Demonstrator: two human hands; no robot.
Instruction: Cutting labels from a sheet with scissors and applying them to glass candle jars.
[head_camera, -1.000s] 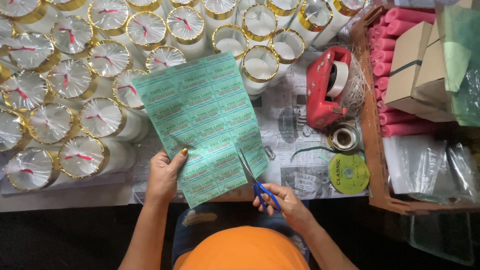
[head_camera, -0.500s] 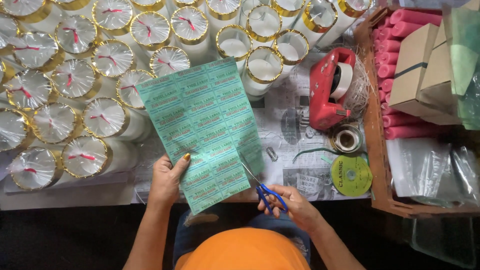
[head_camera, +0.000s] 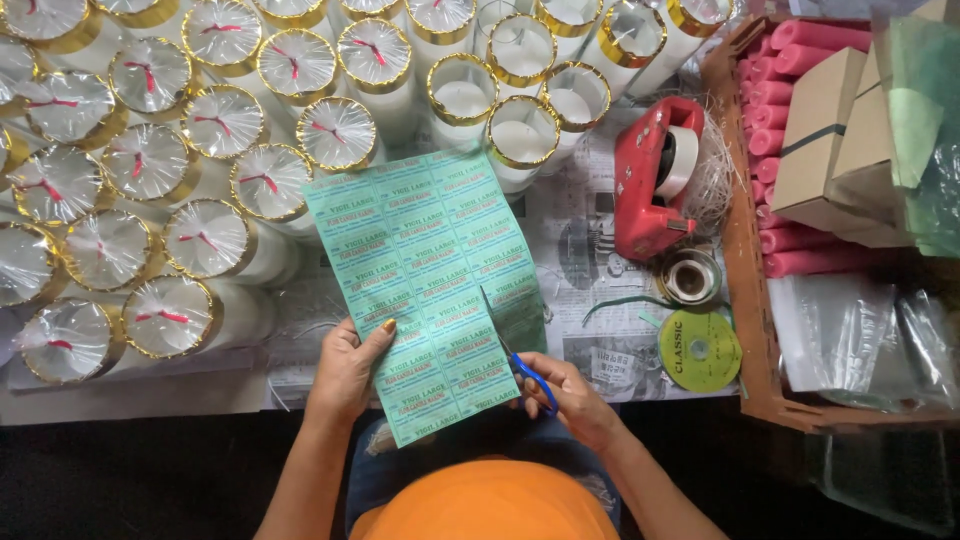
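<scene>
My left hand (head_camera: 350, 372) holds a green sheet of printed labels (head_camera: 425, 260) by its lower left edge, thumb on top. My right hand (head_camera: 565, 395) grips blue-handled scissors (head_camera: 512, 352), whose blades sit in a cut running up the sheet's right side. The sheet hangs tilted above the table's front edge, its top corner near the white candles (head_camera: 215, 240).
Many white candles with gold rims stand at left and top, several wrapped in clear film (head_camera: 150, 75). A red tape dispenser (head_camera: 655, 175), tape rolls (head_camera: 690, 275) and a yellow-green disc (head_camera: 700, 348) lie right. A cardboard tray (head_camera: 745, 300) holds pink candles, boxes and plastic bags.
The sheet has come down and toward me in my left hand. The scissors have moved further up into the sheet's right side.
</scene>
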